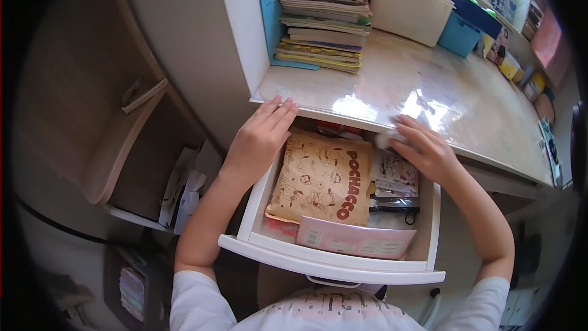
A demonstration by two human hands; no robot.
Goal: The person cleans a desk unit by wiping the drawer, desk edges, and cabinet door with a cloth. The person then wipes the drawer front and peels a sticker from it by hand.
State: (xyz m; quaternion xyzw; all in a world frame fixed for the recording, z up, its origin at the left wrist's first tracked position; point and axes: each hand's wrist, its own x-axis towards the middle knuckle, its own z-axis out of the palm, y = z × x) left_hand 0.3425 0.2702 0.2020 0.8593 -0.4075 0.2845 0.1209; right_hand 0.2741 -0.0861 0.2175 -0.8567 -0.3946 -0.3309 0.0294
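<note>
Left hand touching table at 10 o'clock from drawer, grip unclosed; right hand sitting at 2, can't tell grip.

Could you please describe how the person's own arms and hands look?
The left hand and right hand are ungloved, with no watch or bracelet visible. The forearms are uncovered below short white sleeves, which belong to a white top with a printed front.

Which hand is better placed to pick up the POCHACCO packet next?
Probably the left hand: it looks empty and sits close to the packet. The right hand seems to touch something pale and blurry.
</note>
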